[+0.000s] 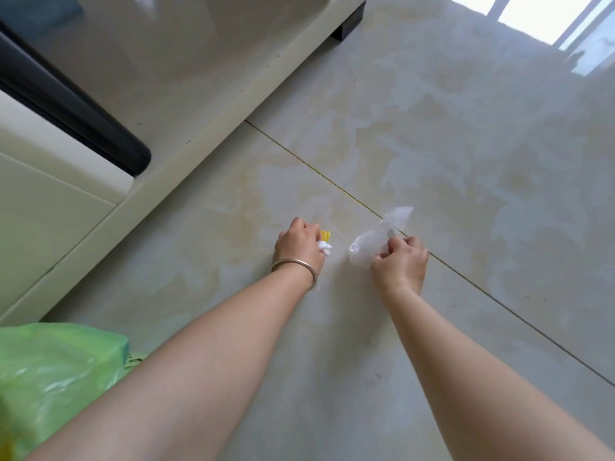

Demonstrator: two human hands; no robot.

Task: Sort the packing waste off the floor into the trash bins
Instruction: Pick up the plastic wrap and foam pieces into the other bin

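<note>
My left hand (298, 244), with a metal bangle on the wrist, is down at the tiled floor, fingers closed around a crumpled white scrap (325, 248) and a small yellow piece (325, 234) that pokes out past the knuckles. My right hand (401, 259) is a short way to its right, pinching a clear, crinkled plastic bag (377, 239) that stands up off the floor. A bin lined with a green plastic bag (53, 371) is at the bottom left, beside my left forearm; only its liner and a bit of green rim show.
A glossy cream cabinet (139, 104) with a black strip runs along the left, its base edge close to my left hand. Its dark foot (347, 23) stands at the top. Pale marble tiles (466, 144) stretch right toward a bright window (532, 15).
</note>
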